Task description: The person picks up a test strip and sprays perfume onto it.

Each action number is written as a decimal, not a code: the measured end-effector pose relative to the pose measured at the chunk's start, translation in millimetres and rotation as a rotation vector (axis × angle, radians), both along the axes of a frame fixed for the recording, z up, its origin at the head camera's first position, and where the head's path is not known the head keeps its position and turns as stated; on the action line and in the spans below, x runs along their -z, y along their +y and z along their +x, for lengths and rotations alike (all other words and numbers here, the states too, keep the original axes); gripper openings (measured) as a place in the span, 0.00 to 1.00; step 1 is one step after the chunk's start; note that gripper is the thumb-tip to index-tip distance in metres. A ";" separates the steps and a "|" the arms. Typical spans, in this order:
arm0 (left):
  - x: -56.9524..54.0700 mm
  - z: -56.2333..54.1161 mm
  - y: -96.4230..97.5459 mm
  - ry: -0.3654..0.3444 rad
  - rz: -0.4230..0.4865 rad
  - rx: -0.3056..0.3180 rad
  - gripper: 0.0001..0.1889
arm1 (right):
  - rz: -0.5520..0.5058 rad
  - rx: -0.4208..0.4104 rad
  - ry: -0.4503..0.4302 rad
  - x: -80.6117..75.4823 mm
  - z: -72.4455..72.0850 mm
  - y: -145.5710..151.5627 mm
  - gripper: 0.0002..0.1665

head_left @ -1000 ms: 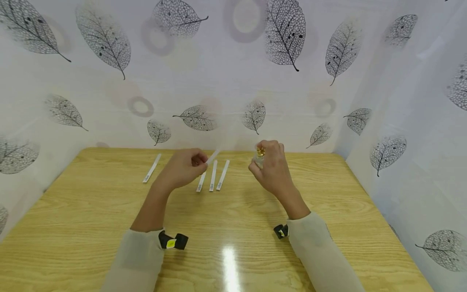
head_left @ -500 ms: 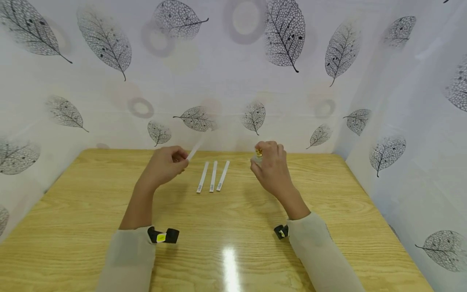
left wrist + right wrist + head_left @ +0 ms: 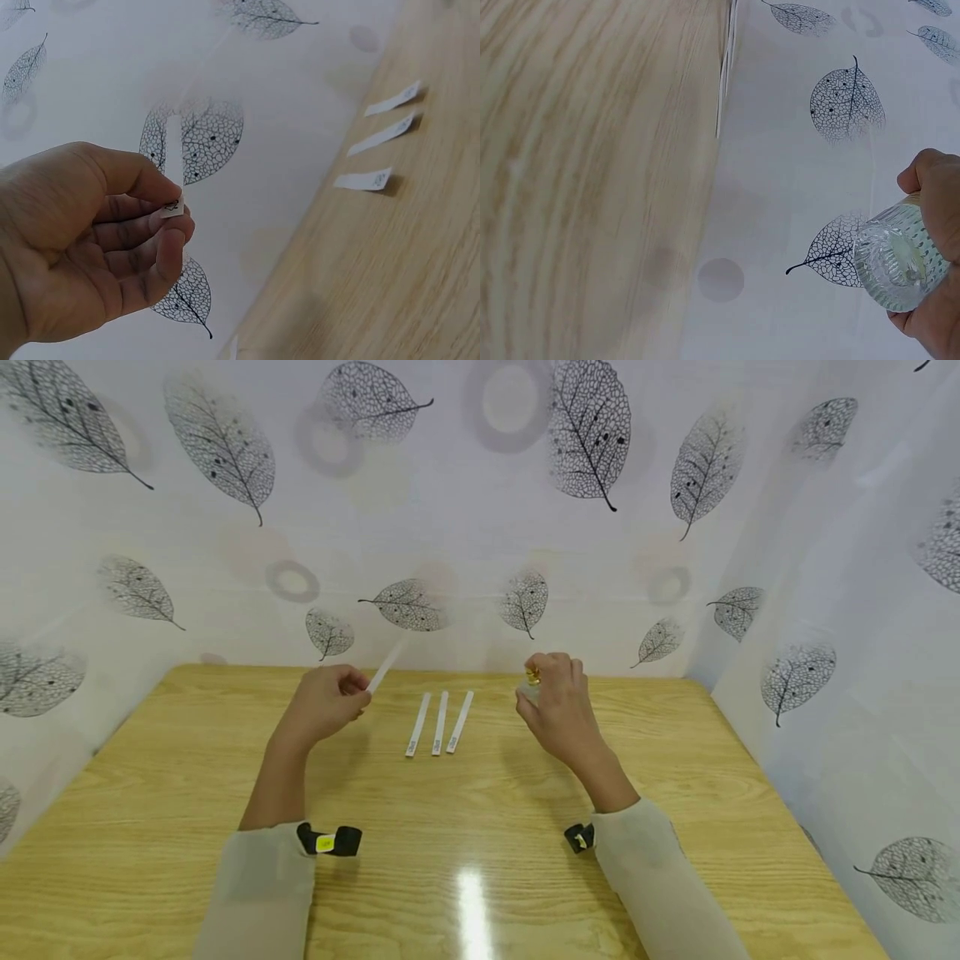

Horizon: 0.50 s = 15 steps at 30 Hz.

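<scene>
My left hand [image 3: 322,706] pinches a white paper test strip [image 3: 387,665] near its printed end, between thumb and fingers. In the left wrist view the strip [image 3: 174,154] points up and away from the fingertips, raised off the table. My right hand [image 3: 558,706] grips a clear glass perfume bottle [image 3: 896,259] with a gold collar [image 3: 532,676]; the index finger lies over the top. The ribbed glass base shows in the right wrist view. Between the hands, three more test strips [image 3: 437,723] lie side by side on the table, printed ends toward me.
The wooden table [image 3: 420,827] ends at the back against a leaf-patterned white cloth [image 3: 450,527], which also closes off the sides. A white sliver [image 3: 234,349] shows at the table edge in the left wrist view. Black bands [image 3: 330,841] sit on both cuffs.
My left hand has moved left with its strip, away from the bottle and the three strips. It now covers the spot where a separate strip lay. The right hand has stayed nearly still.
</scene>
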State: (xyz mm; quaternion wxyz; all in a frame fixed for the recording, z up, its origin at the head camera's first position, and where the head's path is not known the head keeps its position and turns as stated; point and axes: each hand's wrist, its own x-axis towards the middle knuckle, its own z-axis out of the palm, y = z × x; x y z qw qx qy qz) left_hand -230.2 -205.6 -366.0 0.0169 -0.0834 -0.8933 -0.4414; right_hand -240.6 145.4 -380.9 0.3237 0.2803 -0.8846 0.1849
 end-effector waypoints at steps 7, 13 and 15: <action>17.0 -5.7 -10.0 -0.060 -0.014 -0.046 0.10 | 0.004 -0.021 0.017 0.5 -0.7 0.8 0.31; 28.3 -8.5 -16.5 -0.135 -0.052 -0.089 0.12 | -0.002 -0.020 0.011 0.7 -0.9 1.5 0.31; 30.0 -8.4 -18.6 -0.158 -0.070 -0.120 0.12 | -0.003 -0.017 0.005 0.7 -1.0 1.6 0.32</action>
